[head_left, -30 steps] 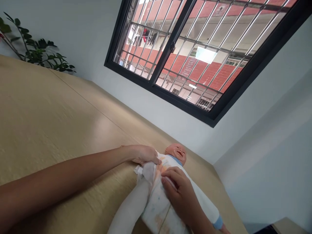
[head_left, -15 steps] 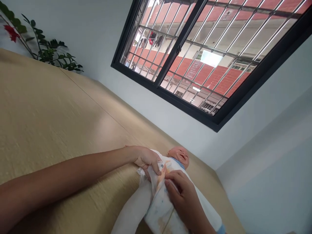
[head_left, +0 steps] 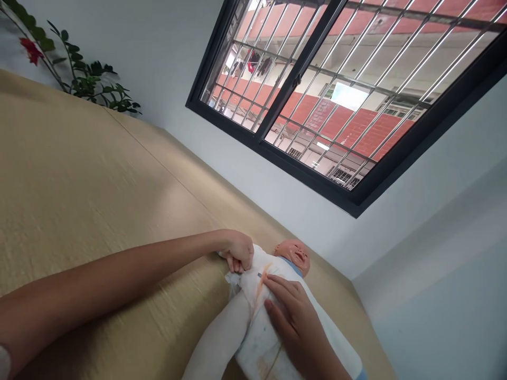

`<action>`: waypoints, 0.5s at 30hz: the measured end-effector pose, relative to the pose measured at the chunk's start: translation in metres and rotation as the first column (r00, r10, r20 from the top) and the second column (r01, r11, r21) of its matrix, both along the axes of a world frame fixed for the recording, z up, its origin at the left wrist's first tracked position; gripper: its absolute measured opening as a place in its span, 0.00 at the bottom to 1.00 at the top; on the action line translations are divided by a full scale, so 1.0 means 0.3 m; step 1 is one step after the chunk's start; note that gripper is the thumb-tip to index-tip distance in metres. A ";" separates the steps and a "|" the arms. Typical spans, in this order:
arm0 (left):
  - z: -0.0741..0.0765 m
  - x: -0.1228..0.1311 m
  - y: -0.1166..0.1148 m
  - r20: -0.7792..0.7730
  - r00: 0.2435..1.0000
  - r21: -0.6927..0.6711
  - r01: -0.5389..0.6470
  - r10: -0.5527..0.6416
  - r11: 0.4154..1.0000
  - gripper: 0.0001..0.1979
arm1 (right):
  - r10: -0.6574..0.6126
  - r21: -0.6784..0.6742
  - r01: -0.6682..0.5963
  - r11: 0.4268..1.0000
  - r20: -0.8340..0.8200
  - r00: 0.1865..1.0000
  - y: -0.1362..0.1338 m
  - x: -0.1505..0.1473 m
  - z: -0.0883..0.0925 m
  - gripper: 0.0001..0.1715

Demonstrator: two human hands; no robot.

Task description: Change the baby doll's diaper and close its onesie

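Observation:
A baby doll (head_left: pixel 292 253) in white clothing with a blue collar lies on its back on the table, its head toward the wall. Round its middle is a diaper (head_left: pixel 263 330) with an orange strip at the waist and faint printed marks. My left hand (head_left: pixel 240 252) is closed at the diaper's side edge, beside the doll's hip; its curled fingers partly hide what they grip. Flat on the diaper's front lies my right hand (head_left: pixel 295 314), fingers stretched out and their tips near the orange strip. A white leg of the doll (head_left: pixel 217 338) reaches toward me.
The light wood table (head_left: pixel 99 200) runs along a pale wall (head_left: pixel 170 63). Above it is a dark-framed window (head_left: pixel 265 145) with metal bars. At the far left stands a leafy plant (head_left: pixel 99 84) with a red flower.
My left hand has turned over and moved slightly left, from the diaper's front to its side edge. My right hand's fingers have straightened and now lie flat. The diaper's front looks smoother.

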State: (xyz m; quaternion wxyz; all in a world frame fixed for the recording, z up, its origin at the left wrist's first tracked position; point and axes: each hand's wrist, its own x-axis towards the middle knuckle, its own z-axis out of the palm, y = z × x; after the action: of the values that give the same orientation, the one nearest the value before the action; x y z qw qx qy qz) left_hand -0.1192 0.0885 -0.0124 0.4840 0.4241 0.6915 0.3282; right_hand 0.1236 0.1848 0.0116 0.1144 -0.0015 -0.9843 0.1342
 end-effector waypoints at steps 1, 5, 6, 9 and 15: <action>-0.002 -0.007 0.001 0.003 1.000 -0.009 -0.009 0.009 1.000 0.08 | 0.003 0.001 -0.003 1.000 0.002 1.000 0.000 -0.001 0.000 0.22; 0.004 -0.012 -0.001 0.103 0.994 -0.020 0.045 -0.042 0.999 0.15 | 0.016 -0.021 -0.017 1.000 -0.026 1.000 0.000 -0.003 -0.004 0.21; 0.008 -0.007 -0.002 0.144 0.987 -0.004 0.072 -0.071 0.997 0.16 | 0.018 -0.030 -0.019 0.999 -0.031 0.999 -0.001 -0.004 -0.004 0.21; 0.024 0.017 -0.007 0.249 0.957 0.070 0.137 -0.150 0.988 0.19 | 0.018 -0.048 -0.020 0.999 -0.039 0.999 -0.005 -0.007 -0.002 0.21; 0.041 0.057 -0.003 0.318 0.934 0.150 0.117 -0.160 0.982 0.11 | 0.009 -0.064 -0.013 0.998 -0.065 0.998 -0.009 -0.005 -0.001 0.19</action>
State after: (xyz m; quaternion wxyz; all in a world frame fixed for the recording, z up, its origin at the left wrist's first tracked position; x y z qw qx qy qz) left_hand -0.1020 0.0877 -0.0001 0.5861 0.4414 0.5469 0.4032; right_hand 0.1219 0.1822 0.0112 0.1452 0.0044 -0.9753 0.1664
